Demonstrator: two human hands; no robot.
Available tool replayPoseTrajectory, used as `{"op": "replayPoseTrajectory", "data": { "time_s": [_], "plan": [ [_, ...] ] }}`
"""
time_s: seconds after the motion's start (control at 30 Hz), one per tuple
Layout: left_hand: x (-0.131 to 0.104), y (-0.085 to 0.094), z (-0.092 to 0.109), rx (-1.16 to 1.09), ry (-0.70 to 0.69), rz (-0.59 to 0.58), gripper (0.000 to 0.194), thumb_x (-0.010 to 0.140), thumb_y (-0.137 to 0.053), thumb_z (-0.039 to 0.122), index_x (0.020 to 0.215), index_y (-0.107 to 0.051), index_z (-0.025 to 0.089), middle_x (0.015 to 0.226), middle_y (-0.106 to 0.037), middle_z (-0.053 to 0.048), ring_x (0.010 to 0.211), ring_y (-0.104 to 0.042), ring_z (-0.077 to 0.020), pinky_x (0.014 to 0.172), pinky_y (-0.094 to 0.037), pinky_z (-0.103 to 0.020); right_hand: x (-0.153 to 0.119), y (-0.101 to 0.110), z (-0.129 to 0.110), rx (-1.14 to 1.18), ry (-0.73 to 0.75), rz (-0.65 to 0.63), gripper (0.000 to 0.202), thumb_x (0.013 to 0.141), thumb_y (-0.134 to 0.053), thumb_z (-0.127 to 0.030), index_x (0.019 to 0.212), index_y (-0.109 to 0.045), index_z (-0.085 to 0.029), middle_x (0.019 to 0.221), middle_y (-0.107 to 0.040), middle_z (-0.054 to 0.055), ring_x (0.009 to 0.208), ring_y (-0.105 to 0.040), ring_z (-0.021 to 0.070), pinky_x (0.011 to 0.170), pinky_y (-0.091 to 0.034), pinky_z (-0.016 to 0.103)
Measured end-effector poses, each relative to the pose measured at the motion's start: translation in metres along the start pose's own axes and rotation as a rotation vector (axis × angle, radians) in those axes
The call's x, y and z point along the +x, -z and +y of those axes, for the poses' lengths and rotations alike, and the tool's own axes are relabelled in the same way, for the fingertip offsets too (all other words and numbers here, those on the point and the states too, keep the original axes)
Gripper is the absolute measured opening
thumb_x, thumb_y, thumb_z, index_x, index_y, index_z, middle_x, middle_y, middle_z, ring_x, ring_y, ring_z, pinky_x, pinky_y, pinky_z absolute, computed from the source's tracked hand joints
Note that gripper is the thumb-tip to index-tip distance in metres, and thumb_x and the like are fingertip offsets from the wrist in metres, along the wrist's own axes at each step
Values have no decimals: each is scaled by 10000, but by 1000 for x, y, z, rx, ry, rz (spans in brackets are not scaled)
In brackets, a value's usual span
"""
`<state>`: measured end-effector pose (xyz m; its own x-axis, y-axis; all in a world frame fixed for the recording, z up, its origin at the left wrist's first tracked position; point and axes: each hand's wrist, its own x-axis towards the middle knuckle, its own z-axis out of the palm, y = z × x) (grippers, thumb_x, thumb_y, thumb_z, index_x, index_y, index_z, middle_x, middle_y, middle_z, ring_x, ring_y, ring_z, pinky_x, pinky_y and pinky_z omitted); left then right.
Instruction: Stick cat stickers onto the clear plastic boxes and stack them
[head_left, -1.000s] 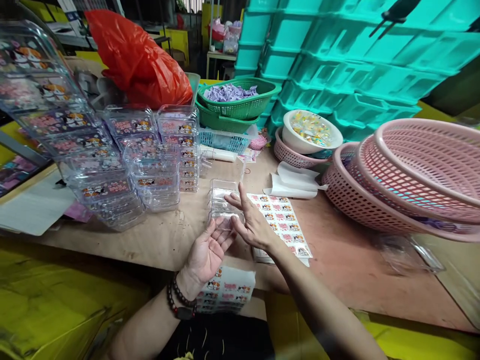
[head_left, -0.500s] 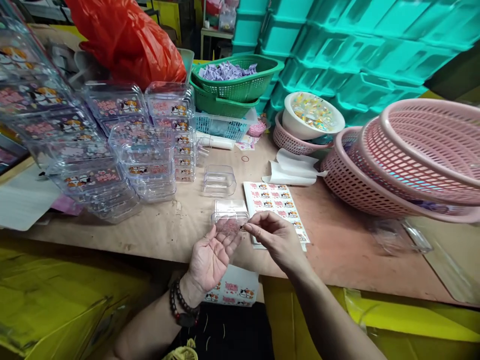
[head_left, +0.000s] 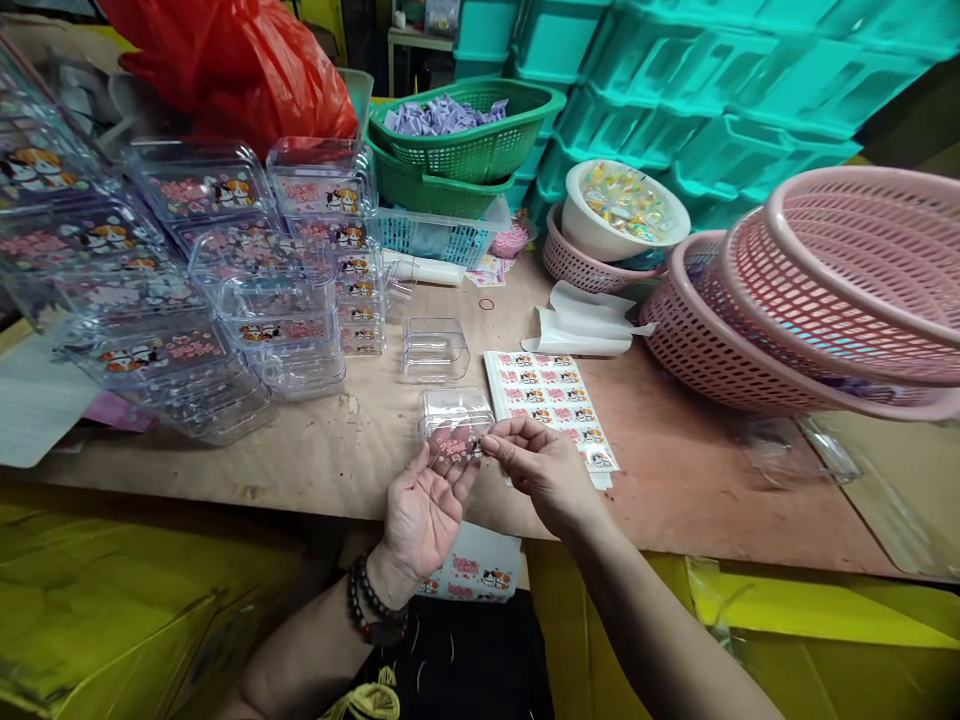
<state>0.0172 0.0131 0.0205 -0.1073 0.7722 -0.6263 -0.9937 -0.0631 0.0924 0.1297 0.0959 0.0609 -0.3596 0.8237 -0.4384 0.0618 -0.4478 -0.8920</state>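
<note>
A small clear sticker point(head_left: 452, 447) with pink lettering and a cat-and-dog picture is held between my two hands, above the table's front part. My left hand point(head_left: 426, 515) is palm up, its thumb at the sticker's left edge and its fingers behind the film. The right end is pinched between thumb and forefinger of my right hand point(head_left: 551, 475). Just behind the sticker lies a clear plastic box point(head_left: 456, 405); a second clear box point(head_left: 435, 352) sits farther back. Right of them is a stack of sticker sheets point(head_left: 555, 395), partly covered by my right hand.
Stacked clear boxes with stickers point(head_left: 262, 285) stand at left, below a red plastic bag point(head_left: 247, 75). Green baskets point(head_left: 450, 160), a white bowl point(head_left: 626, 210) and pink baskets point(head_left: 720, 330) line the back and right. White backing paper point(head_left: 585, 325) lies behind the sheets. Another sticker sheet point(head_left: 476, 565) hangs below the table edge.
The view has shifted slightly, so the scene sits a little higher. The sticker is tilted more toward me and its lettering shows clearly. Both hands stay close together.
</note>
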Motion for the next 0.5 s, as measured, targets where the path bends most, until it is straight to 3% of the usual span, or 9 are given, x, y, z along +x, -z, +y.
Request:
{"op": "replayPoseTrajectory", "data": {
  "time_s": [0.13,0.33,0.5],
  "plan": [
    [1,0,-1,-6,2,-11,324,1021,-396,202,1116,-697,133,1166,-746,-118,1222,-650,-212,1143,-449,-413,1,-1,0,7,2,11,480,482,-939,-462,687,-623,-163,515,-539,-60,418,-339,28,390,-169,192],
    [0,0,-2,-11,2,-27,337,1025,-378,202,1059,-705,125,1061,-776,-108,1064,-727,-188,1120,-473,-390,4,1,7,-30,53,41,447,503,-934,-456,693,-653,-165,559,-582,-30,460,-402,56,395,-239,212],
    [1,3,-2,8,1,-62,336,1022,-385,215,1064,-706,123,1123,-762,-123,1177,-679,-207,1154,-437,-401,5,0,9,-40,80,55,423,508,-930,-446,683,-662,-169,591,-607,-18,489,-441,72,404,-265,220]
  ]
}}
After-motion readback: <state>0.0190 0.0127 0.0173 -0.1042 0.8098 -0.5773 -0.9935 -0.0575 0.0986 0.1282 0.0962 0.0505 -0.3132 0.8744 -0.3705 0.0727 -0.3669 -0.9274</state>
